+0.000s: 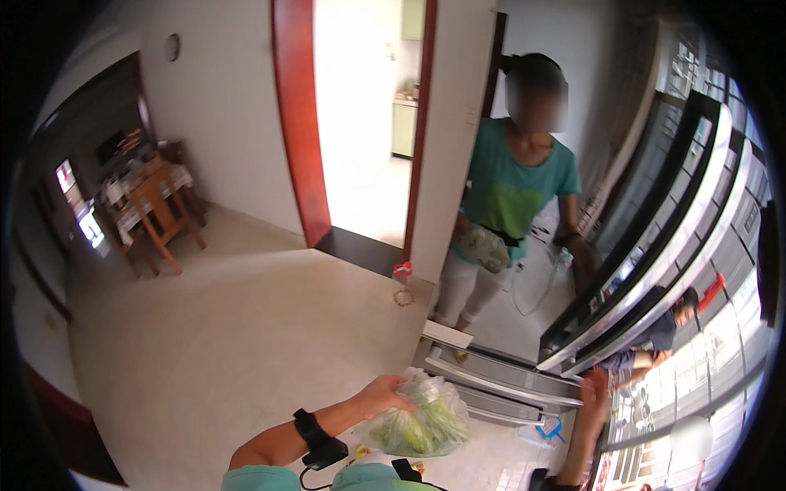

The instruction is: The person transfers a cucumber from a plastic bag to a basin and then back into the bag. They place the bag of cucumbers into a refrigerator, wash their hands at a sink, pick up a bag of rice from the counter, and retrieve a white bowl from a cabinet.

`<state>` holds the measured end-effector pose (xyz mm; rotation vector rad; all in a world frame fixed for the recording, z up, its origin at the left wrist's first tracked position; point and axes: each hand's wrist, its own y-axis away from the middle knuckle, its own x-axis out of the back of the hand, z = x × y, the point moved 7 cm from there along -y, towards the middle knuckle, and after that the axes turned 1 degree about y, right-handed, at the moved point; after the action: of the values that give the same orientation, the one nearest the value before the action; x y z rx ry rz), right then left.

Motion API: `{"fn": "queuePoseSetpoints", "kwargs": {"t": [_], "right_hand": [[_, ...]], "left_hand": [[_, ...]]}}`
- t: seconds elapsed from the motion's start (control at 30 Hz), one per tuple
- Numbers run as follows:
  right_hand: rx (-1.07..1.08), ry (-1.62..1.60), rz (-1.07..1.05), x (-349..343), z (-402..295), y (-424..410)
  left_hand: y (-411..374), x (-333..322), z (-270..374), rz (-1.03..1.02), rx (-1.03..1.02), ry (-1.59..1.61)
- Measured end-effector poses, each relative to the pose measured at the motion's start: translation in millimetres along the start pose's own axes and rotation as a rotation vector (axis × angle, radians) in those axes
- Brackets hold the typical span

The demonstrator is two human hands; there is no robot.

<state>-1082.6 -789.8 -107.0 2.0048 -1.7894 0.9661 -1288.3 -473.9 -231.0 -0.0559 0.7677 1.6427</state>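
Note:
My left hand [388,396] grips the gathered top of a clear plastic bag [424,417] of leafy green vegetables, low in front of my body. My right hand [593,396] is raised at the lower right, beside the edge of a refrigerator with mirror-like doors [528,307]. Its fingers look extended, with nothing visible in them; the motion blurs it a little. Long curved metal handles [694,245] run up the doors, and drawers with bar handles [503,380] lie below. The glossy front reflects a person in a teal shirt holding a bag.
A clear bottle with a red cap [403,279] stands on the floor by a doorway. A blue-framed object [551,429] lies near the drawers. At the far left are a wooden chair [156,208] and a cloth-covered table. Another person [660,331] is at the right, beyond the refrigerator handles.

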Motion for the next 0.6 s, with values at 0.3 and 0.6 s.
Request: {"fn": "queuePoseSetpoints", "kwargs": {"t": [0.3, 0.6], "right_hand": [[0.238, -0.331, 0.000, 34.4, 77.4, -112.2], [0.164, -0.085, -0.039, 21.3, 121.6, -134.5]], "left_hand": [[118.8, 62.8, -62.6, 0.540, -0.270, 0.010], [263.2, 75.5, -119.0, 0.916, -0.419, 0.248]]}}
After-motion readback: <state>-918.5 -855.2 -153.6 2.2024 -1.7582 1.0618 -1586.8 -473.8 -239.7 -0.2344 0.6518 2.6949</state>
